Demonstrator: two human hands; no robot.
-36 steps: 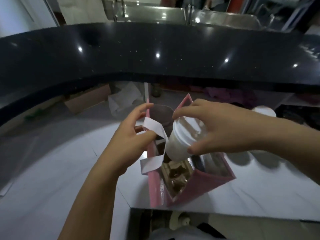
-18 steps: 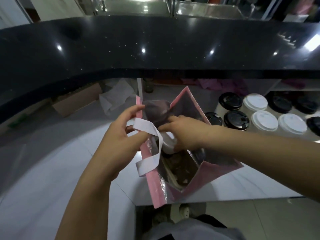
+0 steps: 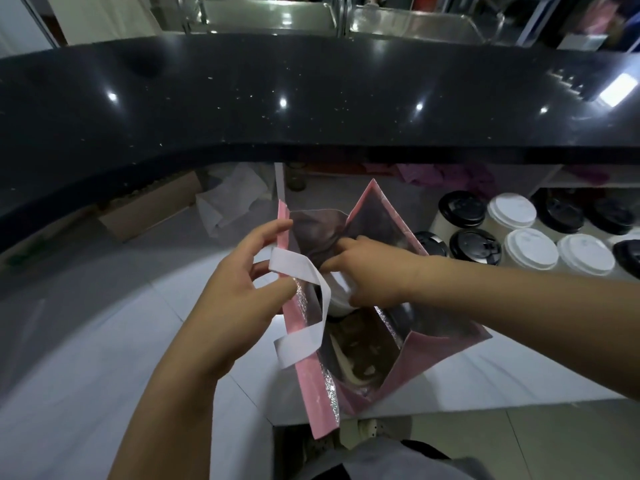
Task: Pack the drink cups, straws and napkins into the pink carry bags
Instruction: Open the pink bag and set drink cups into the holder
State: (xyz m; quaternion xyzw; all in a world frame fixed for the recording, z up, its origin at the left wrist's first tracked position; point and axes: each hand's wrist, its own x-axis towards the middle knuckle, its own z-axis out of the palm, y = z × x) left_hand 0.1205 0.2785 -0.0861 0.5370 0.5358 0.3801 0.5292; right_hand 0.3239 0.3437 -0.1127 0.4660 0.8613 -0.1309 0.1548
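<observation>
Pink carry bag is standing open on the white bench, foil lining showing, mouth facing the camera. Right hand is reaching inside it, fingers curling round a white-lidded cup that is sitting partly below the rim, not yet let go. Left hand is pinching the bag's left wall beside the white handle, holding the mouth wide; the two hands are working near each other but apart. Something brownish is lying at the bag bottom, cannot tell what. Judging progress as early: one cup going in, while many lidded cups, black and white tops, are waiting on the bench to the right. No straws or napkins are showing anywhere.
</observation>
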